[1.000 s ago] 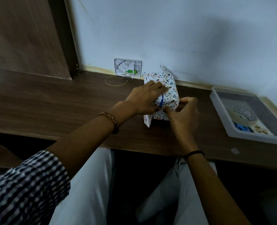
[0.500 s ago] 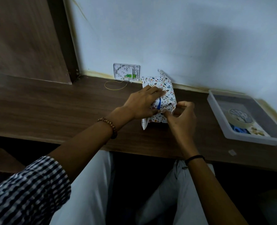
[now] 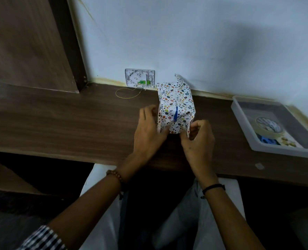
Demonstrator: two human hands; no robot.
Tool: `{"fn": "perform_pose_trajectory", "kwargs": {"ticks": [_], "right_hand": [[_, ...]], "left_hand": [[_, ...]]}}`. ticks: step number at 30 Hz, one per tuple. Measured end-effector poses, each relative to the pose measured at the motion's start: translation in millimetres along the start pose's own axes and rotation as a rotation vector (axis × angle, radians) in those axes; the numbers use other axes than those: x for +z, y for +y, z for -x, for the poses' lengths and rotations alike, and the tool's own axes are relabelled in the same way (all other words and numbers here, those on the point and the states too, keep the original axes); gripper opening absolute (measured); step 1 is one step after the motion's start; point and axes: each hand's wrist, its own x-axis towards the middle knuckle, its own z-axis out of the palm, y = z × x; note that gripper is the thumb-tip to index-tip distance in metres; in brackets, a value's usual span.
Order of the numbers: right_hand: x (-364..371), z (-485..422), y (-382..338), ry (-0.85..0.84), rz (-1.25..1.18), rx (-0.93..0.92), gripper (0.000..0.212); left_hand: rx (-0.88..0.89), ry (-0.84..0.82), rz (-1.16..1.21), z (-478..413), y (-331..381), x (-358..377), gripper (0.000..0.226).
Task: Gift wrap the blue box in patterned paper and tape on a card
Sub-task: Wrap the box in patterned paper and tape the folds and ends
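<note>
At the far left of the desk [image 3: 59, 120], a wall plate [image 3: 139, 77] and a loop of yellow wire [image 3: 128, 92] lie well clear of your work. Your left hand [image 3: 147, 134] sits against the left side of the parcel. Its fingers are loosely curled beside the paper and its thumb is at the near left corner. I cannot tell whether it actually pinches the paper or only steadies it.

The blue box [image 3: 175, 115] stands on the desk close to the wall, almost fully covered by the patterned paper [image 3: 178, 98]. Only a thin blue strip shows through the top seam, and a loose point of paper sticks up at the far end. Your right hand [image 3: 198, 139] pinches the near right flap between thumb and fingertips.

You appear to be folding in the near end, with the body wrap done and neither end closed. The next move likely calls for creasing both side flaps flat against the end face, then holding them with one hand while the other reaches right for tape. The tape roll [image 3: 268, 126] lies in the tray [image 3: 283, 152], well apart from the parcel, beside a pale sheet [image 3: 286, 141] that may be the card. A small scrap of tape [image 3: 259, 166] sits on the desk edge nearer you.
</note>
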Motion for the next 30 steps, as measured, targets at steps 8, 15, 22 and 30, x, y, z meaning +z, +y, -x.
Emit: {"fn": "perform_pose_trajectory", "kwargs": {"ticks": [8, 15, 22, 30], "right_hand": [[4, -7, -2, -0.033, -0.043, -0.008, 0.024], [13, -7, -7, -0.041, -0.111, 0.013, 0.023], [11, -16, 1, -0.104, -0.088, -0.094, 0.024], [-4, -69, 16, -0.084, 0.205, -0.321, 0.063]], "left_hand": [[-0.094, -0.031, 0.023, 4, 6, 4, 0.028], [-0.113, -0.108, 0.017, 2, 1, 6, 0.028], [-0.013, -0.151, -0.057, -4, 2, 4, 0.028], [0.069, -0.235, -0.057, -12, -11, -2, 0.033]]}}
